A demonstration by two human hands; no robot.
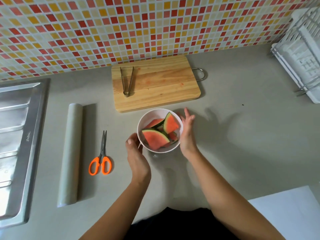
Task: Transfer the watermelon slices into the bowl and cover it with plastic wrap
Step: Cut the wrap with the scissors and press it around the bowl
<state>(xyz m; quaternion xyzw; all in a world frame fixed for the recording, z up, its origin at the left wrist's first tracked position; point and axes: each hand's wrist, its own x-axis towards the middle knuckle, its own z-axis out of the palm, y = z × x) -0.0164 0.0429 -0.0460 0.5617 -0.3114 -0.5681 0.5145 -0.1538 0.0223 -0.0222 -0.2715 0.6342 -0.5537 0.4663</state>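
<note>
A white bowl (149,118) stands on the grey counter just in front of the cutting board, with several red watermelon slices (155,138) with green rind in it. My left hand (136,158) is cupped against the bowl's left side, thumb up by the rim. My right hand (187,134) lies flat against the bowl's right side, its fingers spread and slightly blurred. A faint clear sheen shows at the bowl's near edge; I cannot tell whether it is film. The roll of plastic wrap (71,153) lies lengthwise on the counter to the left.
Orange-handled scissors (102,156) lie between the roll and the bowl. Metal tongs (127,82) rest on the wooden cutting board (164,84) behind the bowl. A steel sink drainer (15,144) is at far left, a white dish rack (303,54) at back right.
</note>
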